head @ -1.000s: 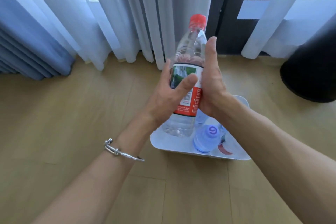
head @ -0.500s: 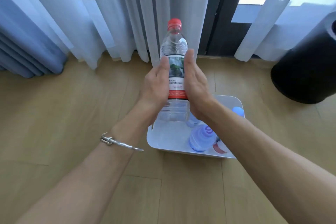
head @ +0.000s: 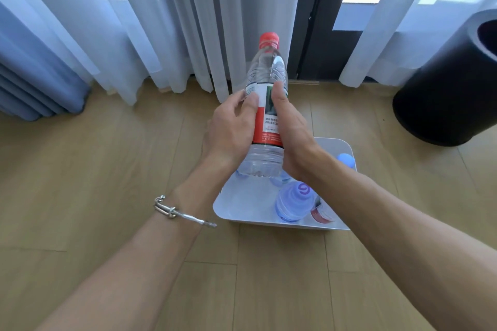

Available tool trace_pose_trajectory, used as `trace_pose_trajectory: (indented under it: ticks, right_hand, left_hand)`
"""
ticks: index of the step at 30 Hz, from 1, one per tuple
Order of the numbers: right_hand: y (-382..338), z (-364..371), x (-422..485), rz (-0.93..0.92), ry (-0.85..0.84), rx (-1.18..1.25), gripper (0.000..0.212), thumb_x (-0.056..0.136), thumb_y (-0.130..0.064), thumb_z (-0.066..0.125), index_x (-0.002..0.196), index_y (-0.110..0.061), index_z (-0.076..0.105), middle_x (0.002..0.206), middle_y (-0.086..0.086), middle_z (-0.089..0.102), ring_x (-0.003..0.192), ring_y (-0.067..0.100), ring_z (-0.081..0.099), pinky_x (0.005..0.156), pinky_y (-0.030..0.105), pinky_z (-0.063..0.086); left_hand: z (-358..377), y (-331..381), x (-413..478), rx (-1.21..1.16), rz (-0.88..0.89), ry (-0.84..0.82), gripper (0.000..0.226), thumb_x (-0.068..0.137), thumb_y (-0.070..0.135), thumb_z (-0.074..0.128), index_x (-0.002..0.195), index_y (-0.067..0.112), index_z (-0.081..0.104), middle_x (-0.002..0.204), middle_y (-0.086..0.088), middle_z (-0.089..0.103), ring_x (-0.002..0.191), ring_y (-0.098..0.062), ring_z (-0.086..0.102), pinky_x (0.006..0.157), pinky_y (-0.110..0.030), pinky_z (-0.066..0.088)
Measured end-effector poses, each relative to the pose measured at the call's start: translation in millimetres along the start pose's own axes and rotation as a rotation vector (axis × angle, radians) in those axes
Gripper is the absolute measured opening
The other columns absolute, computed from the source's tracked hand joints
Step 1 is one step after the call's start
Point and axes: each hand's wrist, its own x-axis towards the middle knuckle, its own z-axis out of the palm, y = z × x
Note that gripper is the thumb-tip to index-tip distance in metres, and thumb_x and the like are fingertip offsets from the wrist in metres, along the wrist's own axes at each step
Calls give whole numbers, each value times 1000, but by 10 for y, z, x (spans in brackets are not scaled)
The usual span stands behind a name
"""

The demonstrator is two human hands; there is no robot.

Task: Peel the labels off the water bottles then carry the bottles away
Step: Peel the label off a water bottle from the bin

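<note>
Since a second ago the water bottle (head: 266,115) has turned in the grip, so the label (head: 266,121) now shows a white edge, a dark green panel and a red lower band, and the left thumb has come off the front of it. Both hands clasp the bottle from opposite sides, holding it upright and leaning slightly away above the white bin (head: 347,148). The left hand (head: 228,129) wraps the left side with its thumb tip at the label's upper white edge; a silver bracelet (head: 177,213) sits on that wrist. The right hand (head: 291,140) presses flat along the right side, thumb lying up the label. The red cap (head: 269,38) is on. Inside the bin stand a pale blue bottle (head: 294,204) seen from above with a purple swirl on its cap, a blue cap (head: 346,161) near the far right wall, and a red-and-white label partly hidden by the right forearm. Other bottles under the held one are blurred. A black cylinder (head: 446,94) is cut off at the right edge.
</note>
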Motion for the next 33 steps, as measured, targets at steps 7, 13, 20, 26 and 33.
trace_pose_trajectory:
  ticks: [7,13,20,26,33]
  right_hand:
    - [64,46,-30,-31,-80,62,54,89,-58,52,119,-15,65,112,17,71,100,32,69,94,51,52]
    - [112,54,-65,15,-40,46,51,93,-56,48,114,-13,66,109,20,70,94,33,68,91,50,54]
    - [138,96,-46,-132,35,-107,44,91,-55,52,112,-17,58,99,10,72,87,24,73,81,43,60]
    - [121,105,-40,-142,10,-92,37,96,-54,41,104,-22,58,99,10,71,90,25,72,81,42,60]
    - [174,169,-36,-146,-17,-47,46,103,-43,31,125,-13,58,115,15,69,106,27,67,98,47,51]
  left_hand:
    - [40,60,-55,-207,-64,-45,27,95,46,51,106,23,60,88,2,72,71,-10,72,62,-23,58]
    - [14,-27,-54,-138,-57,-73,39,97,49,46,123,23,57,97,1,72,82,-13,72,79,-35,59]
    - [-31,-55,-23,1,-17,1,64,84,57,36,140,29,49,134,5,61,119,-15,59,102,-43,47]
    - [-14,-69,-9,-3,-4,15,65,81,62,38,134,28,54,127,1,64,116,-21,61,100,-48,48]
    - [18,-33,-63,-47,-10,34,53,84,59,48,124,26,51,100,8,68,94,-14,67,90,-45,53]
